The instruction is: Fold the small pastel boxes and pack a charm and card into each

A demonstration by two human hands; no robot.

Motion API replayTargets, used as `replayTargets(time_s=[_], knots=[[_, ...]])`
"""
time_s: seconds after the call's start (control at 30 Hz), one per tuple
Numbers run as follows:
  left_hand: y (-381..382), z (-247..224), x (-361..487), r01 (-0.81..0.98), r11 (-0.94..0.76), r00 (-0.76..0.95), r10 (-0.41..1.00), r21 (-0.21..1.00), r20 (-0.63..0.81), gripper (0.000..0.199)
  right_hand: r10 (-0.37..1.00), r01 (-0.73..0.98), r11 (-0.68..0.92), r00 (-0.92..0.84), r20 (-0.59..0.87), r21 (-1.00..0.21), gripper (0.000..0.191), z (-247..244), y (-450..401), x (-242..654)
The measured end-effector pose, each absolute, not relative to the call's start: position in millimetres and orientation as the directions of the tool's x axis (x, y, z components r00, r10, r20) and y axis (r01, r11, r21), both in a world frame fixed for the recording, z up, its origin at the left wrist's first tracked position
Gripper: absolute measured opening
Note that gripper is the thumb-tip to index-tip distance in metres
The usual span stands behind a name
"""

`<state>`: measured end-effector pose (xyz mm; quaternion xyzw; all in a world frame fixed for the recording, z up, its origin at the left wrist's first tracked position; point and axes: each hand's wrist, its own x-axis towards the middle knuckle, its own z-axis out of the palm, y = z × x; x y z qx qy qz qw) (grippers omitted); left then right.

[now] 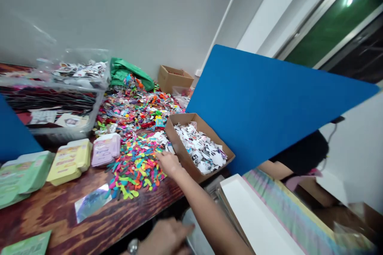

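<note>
My right hand reaches over the right side of a pile of small colourful pieces on the brown wooden table. Its fingertips are at the pieces, beside a cardboard box of small white cut-outs; whether they grip anything is too small to tell. Blurred at the bottom, my left hand is in front of the table edge, with a round metal thing at its wrist. A shiny sheet lies left of the pile.
Stacks of green, yellow and purple cards line the left. Behind are clear plastic bins, a larger mixed heap and a small carton. A blue panel rises at right; another person's arm shows below it.
</note>
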<state>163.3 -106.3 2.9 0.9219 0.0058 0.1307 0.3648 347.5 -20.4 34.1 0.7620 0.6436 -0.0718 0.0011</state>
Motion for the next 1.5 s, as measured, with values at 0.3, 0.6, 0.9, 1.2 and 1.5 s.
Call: replayTargets(time_s=[0.3,0.6,0.9,1.2,1.5], knots=[[49,-36,199,0.523,-0.837,0.822,0.545,0.16,0.167,0.064,0.907,0.897,-0.42,0.409,-0.102,-0.14,0.042,7,45,392],[45,-58,194,0.571,-0.791,0.812,0.583,0.22,-0.016,0.052,0.851,0.881,-0.454,0.385,-0.358,-0.134,0.078,-24,107,422],[45,-56,194,0.546,-0.775,0.812,0.583,0.319,0.025,0.055,0.918,0.905,-0.387,0.363,-0.157,-0.174,0.038,-8,82,412],[60,-15,188,0.479,-0.71,0.718,0.655,0.517,0.234,0.044,0.984,0.923,-0.162,0.177,0.011,-0.349,0.033,55,41,393],[93,-3,185,0.331,-0.645,0.633,0.693,0.689,0.345,0.034,0.989,0.855,0.039,0.042,0.145,-0.516,0.047,42,9,342]])
